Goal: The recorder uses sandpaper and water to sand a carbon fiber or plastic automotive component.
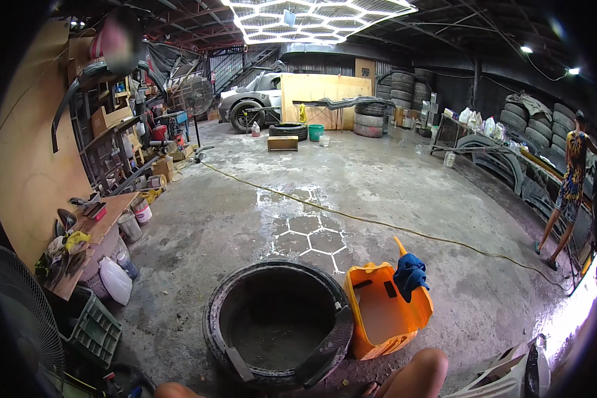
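Neither of my hands shows; my bare knees (423, 375) come in at the lower edge. Right in front of them lies a big black tire (213, 325) on its side, with a dark floor in its hollow. A dark, textured strip (330, 345) rests across the tire's right side, and a shorter dark piece (239, 365) lies at its near left. Close against the tire on the right stands a cut-open orange container (414, 322), holding cloudy greyish water. A blue cloth (411, 275) hangs over its far right rim.
A yellow hose (351, 217) crosses the wet concrete floor. On the left are a wooden bench (106, 219), a green crate (96, 325) and a fan (20, 305). A person (572, 179) stands at a right-hand rack. White car parts (504, 375) lie near right; a car (252, 99) stands behind.
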Motion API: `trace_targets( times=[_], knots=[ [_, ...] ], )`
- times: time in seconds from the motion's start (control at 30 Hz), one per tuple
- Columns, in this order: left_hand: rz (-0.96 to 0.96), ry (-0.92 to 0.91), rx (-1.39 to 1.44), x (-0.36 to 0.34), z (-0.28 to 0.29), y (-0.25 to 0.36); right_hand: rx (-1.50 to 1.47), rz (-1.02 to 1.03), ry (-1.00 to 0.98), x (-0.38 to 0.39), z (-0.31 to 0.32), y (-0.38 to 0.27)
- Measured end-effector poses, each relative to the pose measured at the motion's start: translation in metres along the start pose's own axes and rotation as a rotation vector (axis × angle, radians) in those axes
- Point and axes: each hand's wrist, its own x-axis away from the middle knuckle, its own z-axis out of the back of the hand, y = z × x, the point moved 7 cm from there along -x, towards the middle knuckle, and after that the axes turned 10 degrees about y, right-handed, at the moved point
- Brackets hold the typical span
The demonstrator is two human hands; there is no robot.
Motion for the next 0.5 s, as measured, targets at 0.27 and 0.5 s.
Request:
trace_targets(
  times=[0.27, 0.5],
  knots=[
    [0.129, -0.313, -0.363, 0.005, -0.009, -0.005, 0.203, -0.276, -0.316, -0.005, 0.0, 0.04],
    [0.051, -0.119, -0.269, 0.006, 0.004, -0.012, 0.123, -0.027, -0.27, -0.017, -0.005, 0.032]
  ],
)
